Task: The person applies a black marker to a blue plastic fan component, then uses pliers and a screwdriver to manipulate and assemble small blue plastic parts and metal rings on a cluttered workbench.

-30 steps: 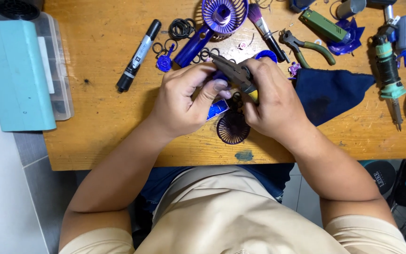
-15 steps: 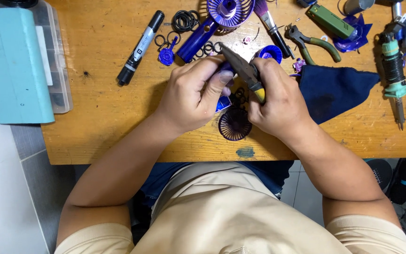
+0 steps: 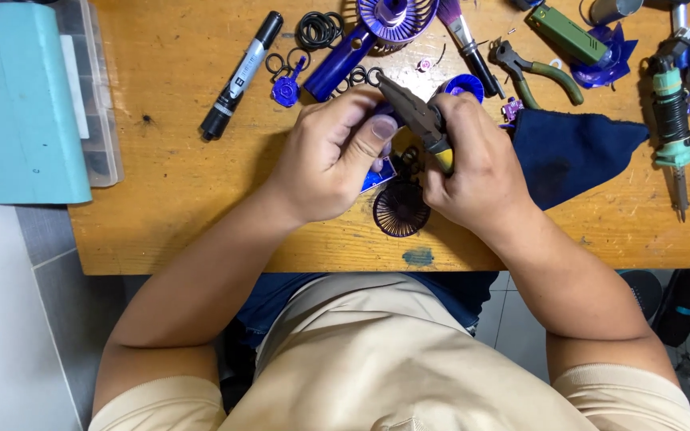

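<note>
Gripping dark needle-nose pliers with yellow-tipped handle [image 3: 418, 120] in my right hand [image 3: 473, 172], fingers wrapped tight round handles. Left hand [image 3: 325, 160] curled closed over small blue plastic part [image 3: 377, 174], thumb pressed on top; part mostly hidden, sits between both hands just above wooden table [image 3: 185, 199]. Pliers tip points up-left, past left knuckles. Round dark purple fan grille [image 3: 399, 211] lies flat below hands. Navy cloth [image 3: 576, 152] just beside right hand. Black marker pen [image 3: 241, 76] well apart, upper left.

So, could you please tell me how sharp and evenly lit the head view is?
Head view: even, soft light, only faint shadows under the left hand and right hand; pliers and wooden table are sharp; no glare; edges bend slightly from the wide lens.
</note>
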